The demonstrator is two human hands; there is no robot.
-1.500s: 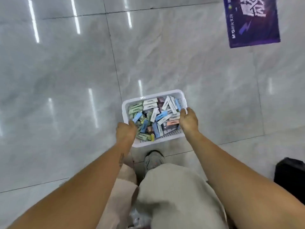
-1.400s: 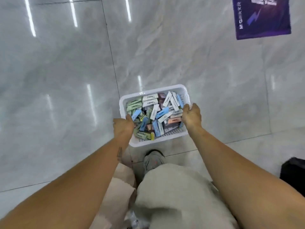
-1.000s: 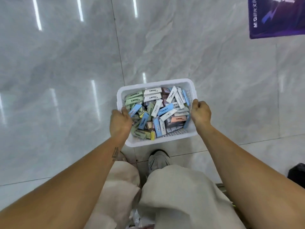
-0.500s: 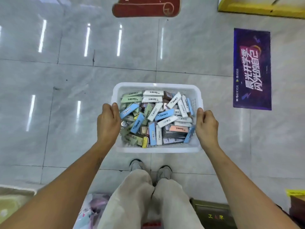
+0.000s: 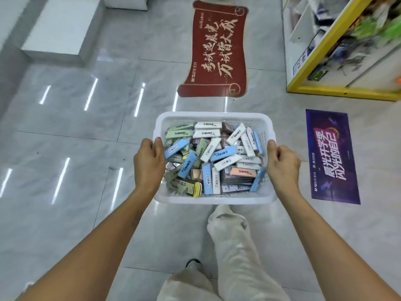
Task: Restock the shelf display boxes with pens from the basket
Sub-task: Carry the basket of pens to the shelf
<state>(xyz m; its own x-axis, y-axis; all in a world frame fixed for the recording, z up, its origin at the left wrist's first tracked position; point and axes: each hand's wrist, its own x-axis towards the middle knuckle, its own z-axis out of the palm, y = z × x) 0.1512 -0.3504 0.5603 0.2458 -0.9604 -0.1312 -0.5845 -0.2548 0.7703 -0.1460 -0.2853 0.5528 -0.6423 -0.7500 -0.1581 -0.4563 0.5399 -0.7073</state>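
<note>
A white plastic basket (image 5: 213, 115) hangs in front of me above the tiled floor. It is filled with several small flat packs (image 5: 213, 157) in blue, white, green and pink. My left hand (image 5: 148, 165) grips the basket's left rim. My right hand (image 5: 282, 165) grips the right rim. Both forearms reach forward from the bottom of the view. No display boxes can be made out; the shelf at the upper right is blurred.
A yellow-framed shelf unit (image 5: 338, 51) with blurred goods stands at the upper right. A red scroll-shaped floor sticker (image 5: 214, 51) lies ahead, a purple floor sticker (image 5: 331, 157) to the right. A white block (image 5: 63, 29) stands at the upper left. My legs in light trousers (image 5: 230, 253) are below.
The basket has come up off the floor in both hands. I have stood up and the view has lifted, bringing the red sticker and the shelf unit into sight. One leg is stepping forward.
</note>
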